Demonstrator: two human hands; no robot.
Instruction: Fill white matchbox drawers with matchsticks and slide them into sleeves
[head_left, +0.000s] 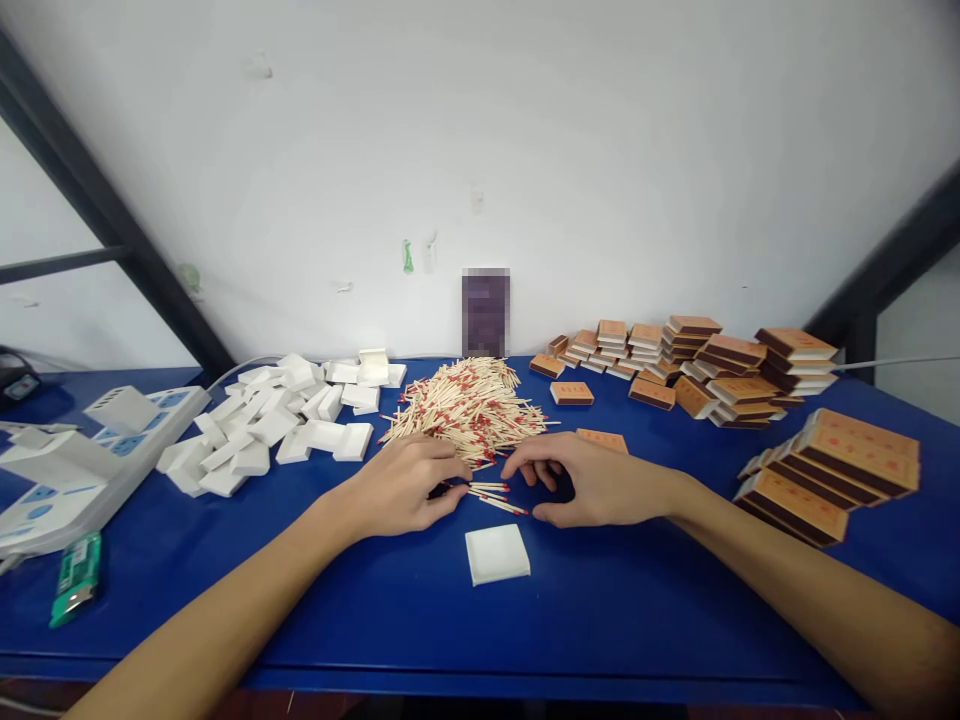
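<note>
Several red-headed matches (495, 496) lie in a small bunch between my hands, in front of a large heap of matches (472, 405). My left hand (409, 485) pinches the bunch at its left end between thumb and curled fingers. On the other side, my right hand (600, 480) has its thumb and fingers apart around the match heads, with nothing visibly held. A white matchbox tray (497, 554) lies on the blue table (420, 620) just in front of the hands. An orange matchbox (602, 440) is partly hidden behind my right hand.
White matchbox trays (247, 425) are piled at the left, near a white power strip (112, 450) and a green packet (77, 575). Orange matchboxes (735, 370) stand stacked at the right, with larger stacks (855, 455) closer. A blurred dark panel (486, 312) is behind the heap.
</note>
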